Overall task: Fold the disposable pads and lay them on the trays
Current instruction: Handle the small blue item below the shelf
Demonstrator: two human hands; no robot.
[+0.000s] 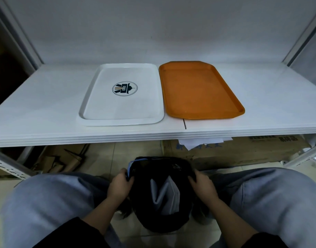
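Two trays are set side by side on a white shelf (46, 97), long sides just beside each other, possibly touching at the near end. The white tray (92, 104) stands on the left and carries a round dark logo (124, 88) in its middle. The orange tray (225, 97) stands on the right, turned slightly clockwise. No pads are laid on either tray.

Below the shelf edge, between the knees (grey trousers), a black bag (144, 208) is held open. The left hand (120, 185) is curled round the bag's left rim, where a blue strip (131, 162) shows. The right hand (202, 183) is curled round the right rim. The hands are kept apart, one on each side of the opening.

Inside the bag the pads (164, 196) are seen: pale grey-white sheets, folded or bent, standing on edge in a loose V. Their number cannot be told.

Under the shelf a cardboard box (243, 151) is seen at the right, with white paper (198, 142) on top of it. Flattened cardboard (64, 158) lies at the left on a tiled floor (135, 151).
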